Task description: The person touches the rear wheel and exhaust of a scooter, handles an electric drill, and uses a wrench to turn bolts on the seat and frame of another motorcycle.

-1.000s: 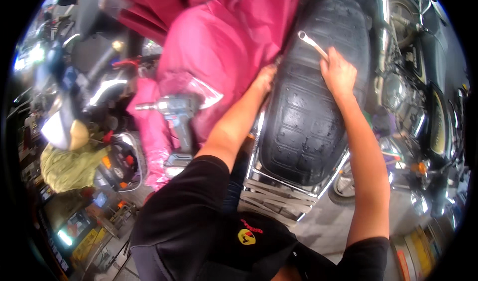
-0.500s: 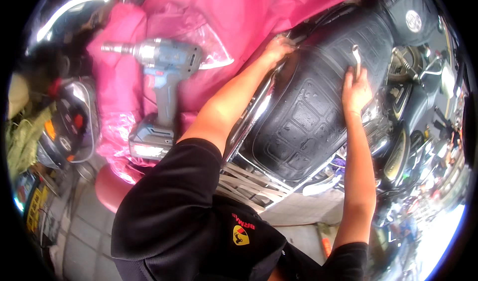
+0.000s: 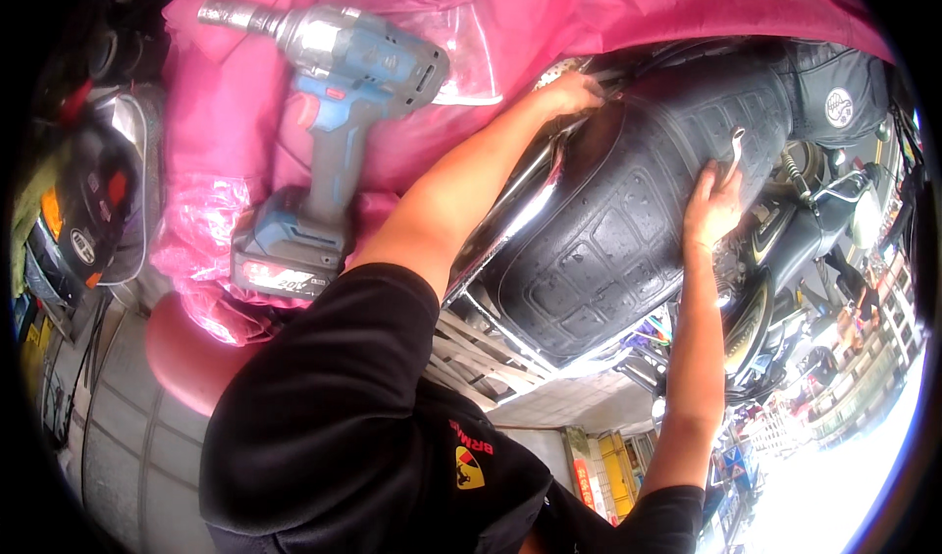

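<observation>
Steel wrench (image 3: 734, 152) in right hand (image 3: 711, 211), atop black seat (image 3: 628, 230)

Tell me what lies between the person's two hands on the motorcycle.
In the head view, only the black textured motorcycle seat spans between the left hand at its edge and the right hand, which holds a wrench.

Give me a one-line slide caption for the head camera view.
Left hand grips the black motorcycle seat edge, right hand holds a wrench on it; cordless impact driver lies on pink cover.

Your left hand (image 3: 571, 93) reaches toward one o'clock, fingers curled; your right hand (image 3: 711, 211) stretches toward two o'clock, fingers closed.
</observation>
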`<state>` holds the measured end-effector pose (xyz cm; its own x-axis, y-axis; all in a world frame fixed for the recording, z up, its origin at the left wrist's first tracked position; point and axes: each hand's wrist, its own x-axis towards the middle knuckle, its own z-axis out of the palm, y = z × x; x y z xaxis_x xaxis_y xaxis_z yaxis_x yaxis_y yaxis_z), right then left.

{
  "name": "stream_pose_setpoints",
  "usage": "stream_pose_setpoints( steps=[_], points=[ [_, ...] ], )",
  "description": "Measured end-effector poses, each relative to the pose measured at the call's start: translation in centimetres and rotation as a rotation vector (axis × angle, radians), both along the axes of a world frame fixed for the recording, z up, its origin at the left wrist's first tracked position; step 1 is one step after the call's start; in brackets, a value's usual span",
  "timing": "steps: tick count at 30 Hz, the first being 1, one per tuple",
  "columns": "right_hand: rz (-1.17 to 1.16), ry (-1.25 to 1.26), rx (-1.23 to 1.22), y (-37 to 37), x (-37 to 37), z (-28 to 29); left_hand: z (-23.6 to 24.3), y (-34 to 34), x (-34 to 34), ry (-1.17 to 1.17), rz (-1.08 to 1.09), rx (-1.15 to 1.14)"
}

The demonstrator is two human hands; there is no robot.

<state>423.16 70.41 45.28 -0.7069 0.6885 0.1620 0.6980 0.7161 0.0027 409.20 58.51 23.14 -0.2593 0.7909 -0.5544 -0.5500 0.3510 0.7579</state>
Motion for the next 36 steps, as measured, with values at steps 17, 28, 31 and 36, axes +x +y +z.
stream_pose_setpoints(
  steps=[17,28,31,36],
  points=[
    [-0.04,0.055,-0.075,0.3,1.1,0.5,1.6,0.4,0.3,-0.045,0.116,0.223],
    [-0.022,0.007,-0.063,0.4,0.3,0.3,0.5,0.6,-0.8,0.073,-0.084,0.009],
    [-0.056,-0.007,-0.065,0.4,0.5,0.4,0.8,0.3,-0.7,-0.105,-0.008,0.014],
    [-0.077,-0.02,-0.087,0.2,0.5,0.4,1.3,0.3,-0.2,0.121,-0.128,-0.144]
  ],
)
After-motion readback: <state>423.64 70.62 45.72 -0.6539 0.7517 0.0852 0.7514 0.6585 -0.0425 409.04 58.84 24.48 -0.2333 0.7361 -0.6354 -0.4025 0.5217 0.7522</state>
